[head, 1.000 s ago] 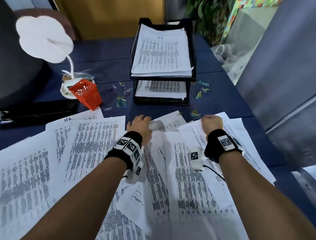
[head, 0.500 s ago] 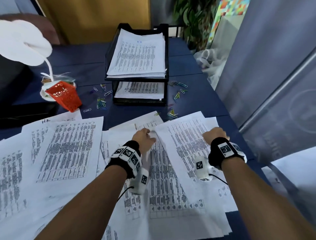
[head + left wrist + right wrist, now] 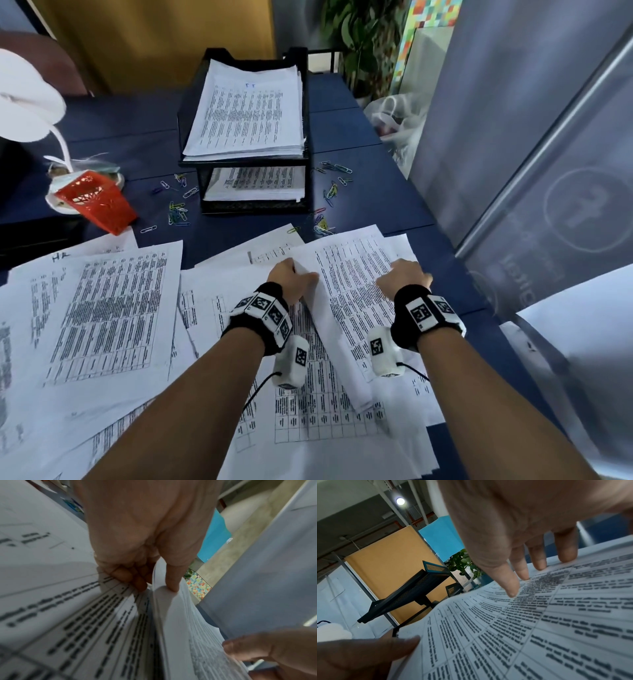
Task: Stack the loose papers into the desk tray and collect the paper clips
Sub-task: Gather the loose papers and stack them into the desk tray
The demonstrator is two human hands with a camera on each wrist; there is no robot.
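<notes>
Loose printed sheets cover the near desk. My left hand (image 3: pixel 293 275) pinches the left edge of the top sheet (image 3: pixel 356 274), thumb above and curled fingers (image 3: pixel 130 577) below, raising that edge. My right hand (image 3: pixel 409 274) rests on the same sheet (image 3: pixel 530 622) with straight fingertips (image 3: pixel 511 588) touching the print. The black two-tier desk tray (image 3: pixel 310 102) stands beyond, papers in both tiers. Coloured paper clips lie scattered left of it (image 3: pixel 178 214), right of it (image 3: pixel 332 188), and at the papers' far edge (image 3: pixel 322 228).
A red mesh pen cup (image 3: pixel 99 204) leans at the left beside a white lamp (image 3: pixel 27 102). More loose sheets (image 3: pixel 109 308) spread to the left. A grey panel (image 3: pixel 531 154) borders the desk's right side. A plant (image 3: pixel 359 34) stands behind.
Both hands have drawn back toward me from the papers' far edge. The left hand has taken hold of the top sheet's left edge and raised it; the right hand now rests on that sheet.
</notes>
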